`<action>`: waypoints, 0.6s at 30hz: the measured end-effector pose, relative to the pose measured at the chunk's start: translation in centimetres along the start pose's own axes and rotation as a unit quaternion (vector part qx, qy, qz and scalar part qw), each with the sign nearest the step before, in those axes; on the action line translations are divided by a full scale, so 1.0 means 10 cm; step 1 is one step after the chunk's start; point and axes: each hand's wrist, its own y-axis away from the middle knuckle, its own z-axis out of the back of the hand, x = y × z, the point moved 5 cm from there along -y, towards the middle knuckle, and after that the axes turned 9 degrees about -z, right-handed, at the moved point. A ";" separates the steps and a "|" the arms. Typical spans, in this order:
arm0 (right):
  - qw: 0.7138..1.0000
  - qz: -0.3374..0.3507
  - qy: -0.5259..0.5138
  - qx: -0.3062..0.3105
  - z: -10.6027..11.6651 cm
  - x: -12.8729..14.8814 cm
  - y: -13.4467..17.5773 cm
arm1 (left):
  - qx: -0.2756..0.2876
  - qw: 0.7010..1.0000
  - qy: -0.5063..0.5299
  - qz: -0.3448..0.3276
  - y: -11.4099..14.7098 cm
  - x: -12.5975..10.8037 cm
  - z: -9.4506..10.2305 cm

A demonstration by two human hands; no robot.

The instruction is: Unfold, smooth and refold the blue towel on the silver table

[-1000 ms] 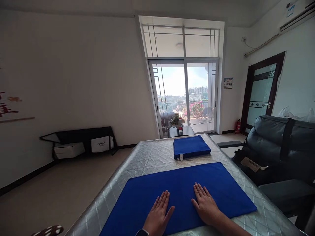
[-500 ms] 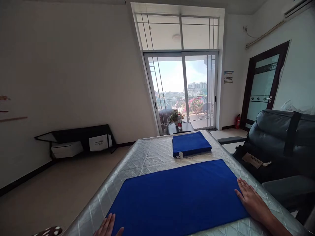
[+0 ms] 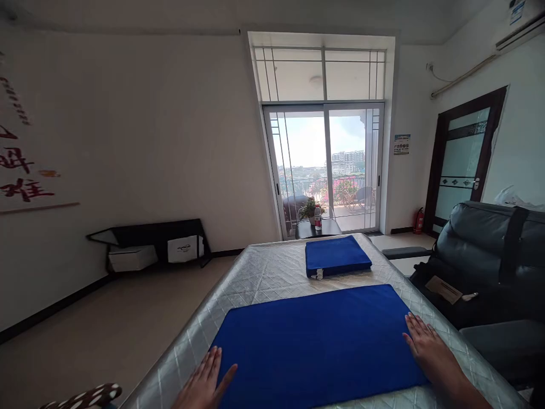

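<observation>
A blue cloth (image 3: pixel 315 346) lies spread flat on a silvery quilted mattress (image 3: pixel 251 278). My left hand (image 3: pixel 206 378) rests at its near left edge, fingers stretched out and thumb apart. At the right edge my right hand (image 3: pixel 428 343) lies flat, its fingertips on the cloth's border. Neither hand grips anything. Beyond the spread cloth, a folded blue cloth stack (image 3: pixel 338 255) with a small white tag sits toward the mattress's far end.
A dark armchair (image 3: pixel 485 244) with a bag and a brown card stands along the right side. Past the mattress is a small table (image 3: pixel 304 229) with a plant and bottle (image 3: pixel 318 218). A black rack (image 3: pixel 149 234) with white boxes stands by the left wall.
The view has tilted up and turned slightly left, bringing wall lettering into sight. My left hand has slid forward along the cloth's left edge. My right hand stays at the right edge.
</observation>
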 end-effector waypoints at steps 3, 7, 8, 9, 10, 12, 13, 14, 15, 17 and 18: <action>0.996 0.051 -0.016 0.071 0.13 0.76 0.12 | 0.020 0.998 0.064 0.000 -0.28 -0.67 0.24; 0.973 0.155 -0.112 0.133 0.10 1.84 0.37 | 0.038 0.983 0.148 -0.104 -0.65 -1.77 0.28; 0.965 0.178 -0.123 0.150 0.03 2.03 0.43 | 0.035 0.978 0.159 -0.131 -0.71 -1.97 0.23; 0.957 0.202 -0.127 0.165 -0.05 2.19 0.47 | 0.032 0.975 0.167 -0.146 -0.76 -2.12 0.17; 0.951 0.216 -0.123 0.181 -0.14 2.29 0.50 | 0.032 0.973 0.171 -0.153 -0.80 -2.21 0.09; 0.947 0.224 -0.101 0.206 -0.32 2.39 0.52 | 0.037 0.973 0.169 -0.153 -0.86 -2.27 -0.08; 0.948 0.219 -0.089 0.213 -0.39 2.39 0.52 | 0.040 0.974 0.166 -0.152 -0.87 -2.26 -0.14; 0.949 0.215 -0.080 0.215 -0.44 2.39 0.51 | 0.041 0.973 0.163 -0.155 -0.87 -2.25 -0.19; 0.950 0.212 -0.075 0.215 -0.47 2.38 0.51 | 0.039 0.973 0.161 -0.161 -0.87 -2.23 -0.22; 0.951 0.211 -0.073 0.213 -0.49 2.36 0.50 | 0.027 0.972 0.161 -0.166 -0.87 -2.22 -0.23; 0.951 0.210 -0.075 0.214 -0.48 2.35 0.51 | 0.023 0.973 0.162 -0.166 -0.86 -2.22 -0.22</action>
